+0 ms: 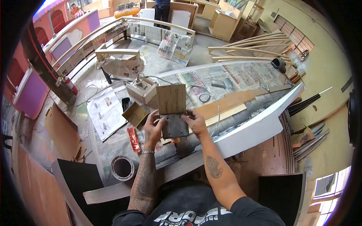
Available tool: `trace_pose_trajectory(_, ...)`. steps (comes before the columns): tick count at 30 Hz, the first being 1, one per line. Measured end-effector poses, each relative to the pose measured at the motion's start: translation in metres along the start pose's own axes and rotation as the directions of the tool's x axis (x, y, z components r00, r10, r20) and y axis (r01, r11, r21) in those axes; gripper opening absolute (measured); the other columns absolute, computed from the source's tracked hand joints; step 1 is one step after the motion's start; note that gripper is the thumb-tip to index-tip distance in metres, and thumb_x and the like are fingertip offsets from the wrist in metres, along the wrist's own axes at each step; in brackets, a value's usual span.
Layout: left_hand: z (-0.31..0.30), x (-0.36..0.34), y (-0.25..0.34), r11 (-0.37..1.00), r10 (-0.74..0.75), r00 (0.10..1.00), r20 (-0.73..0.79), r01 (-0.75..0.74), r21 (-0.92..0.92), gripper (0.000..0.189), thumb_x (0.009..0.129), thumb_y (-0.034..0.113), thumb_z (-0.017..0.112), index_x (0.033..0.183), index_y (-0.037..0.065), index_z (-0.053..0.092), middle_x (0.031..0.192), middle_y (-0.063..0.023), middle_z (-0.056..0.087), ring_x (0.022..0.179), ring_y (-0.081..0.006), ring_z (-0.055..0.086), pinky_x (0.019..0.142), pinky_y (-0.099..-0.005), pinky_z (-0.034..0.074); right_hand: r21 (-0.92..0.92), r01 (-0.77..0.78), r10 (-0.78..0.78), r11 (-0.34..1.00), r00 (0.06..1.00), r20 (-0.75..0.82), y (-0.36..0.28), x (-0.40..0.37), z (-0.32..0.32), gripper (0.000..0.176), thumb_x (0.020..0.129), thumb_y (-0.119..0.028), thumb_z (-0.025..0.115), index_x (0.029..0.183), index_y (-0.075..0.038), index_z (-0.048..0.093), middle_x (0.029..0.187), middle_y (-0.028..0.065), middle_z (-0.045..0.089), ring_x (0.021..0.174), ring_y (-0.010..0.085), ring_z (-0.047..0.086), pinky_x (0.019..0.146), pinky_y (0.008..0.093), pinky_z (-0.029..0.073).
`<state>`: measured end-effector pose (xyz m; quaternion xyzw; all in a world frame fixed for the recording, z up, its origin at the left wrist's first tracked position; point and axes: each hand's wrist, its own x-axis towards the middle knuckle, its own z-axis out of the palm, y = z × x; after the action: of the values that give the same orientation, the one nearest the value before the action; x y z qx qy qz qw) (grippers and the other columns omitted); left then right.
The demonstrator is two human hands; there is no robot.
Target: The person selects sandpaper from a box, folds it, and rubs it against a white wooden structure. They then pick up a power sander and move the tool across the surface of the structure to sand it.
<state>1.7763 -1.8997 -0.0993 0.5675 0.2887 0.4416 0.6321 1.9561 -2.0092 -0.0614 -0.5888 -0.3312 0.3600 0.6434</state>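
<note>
My left hand [154,127] and my right hand [195,122] grip a dark flat pad [175,127] with holes near its lower edge, one hand on each side. A brown printed sheet of sandpaper backing [171,99] stands up from the pad's far edge, between my fingers. Below the pad, a dark rounded tool part [184,147] lies on the table, partly hidden. Left of my left hand are a folded brown sheet [135,114] and a red wrapper [133,139].
A newspaper-covered table [245,75] spreads ahead. On it are a power box [141,90], printed papers [106,113], a sandpaper roll [123,168] and a cable. A long white curved panel [249,137] crosses at right. Wood strips and a person [162,11] are farther back.
</note>
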Motion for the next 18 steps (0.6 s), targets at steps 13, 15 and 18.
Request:
trace_pose_trajectory(13, 0.030, -0.008, 0.024, 0.903, 0.185, 0.982, -0.042, -0.153, 0.401, 0.031, 0.096, 0.009, 0.061, 0.123, 0.005, 0.046, 0.100, -0.0106, 0.064, 0.088, -0.0197, 0.066, 0.078, -0.0333, 0.052, -0.224, 0.261, -0.288, 0.939, 0.952, -0.100, 0.030, 0.006, 0.003, 0.038, 0.100, -0.014, 0.061, 0.135, -0.002, 0.052, 0.093, 0.0019, 0.060, 0.081, 0.0096, 0.052, 0.076, 0.0261, 0.047)
trace_pose_trajectory(15, 0.033, -0.008, 0.030, 0.889, 0.165, 0.985, -0.049, -0.127, 0.440, 0.030, 0.097, 0.010, 0.061, 0.123, 0.007, 0.047, 0.097, -0.0075, 0.065, 0.086, -0.0180, 0.067, 0.078, -0.0321, 0.053, -0.326, 0.266, -0.320, 0.907, 0.939, -0.124, 0.030, 0.004, 0.002, 0.039, 0.100, -0.016, 0.059, 0.136, -0.001, 0.051, 0.093, 0.0045, 0.060, 0.081, 0.0118, 0.054, 0.076, 0.0277, 0.048)
trace_pose_trajectory(18, 0.033, -0.011, 0.031, 0.851, 0.160, 0.984, -0.080, -0.096, 0.517, 0.030, 0.096, 0.013, 0.062, 0.122, 0.007, 0.049, 0.098, -0.0095, 0.067, 0.085, -0.0221, 0.068, 0.076, -0.0336, 0.053, -0.347, 0.234, -0.298, 0.908, 0.944, -0.143, 0.028, 0.002, 0.004, 0.041, 0.099, -0.017, 0.060, 0.136, -0.001, 0.052, 0.092, 0.0065, 0.062, 0.081, 0.0142, 0.056, 0.076, 0.0296, 0.048)
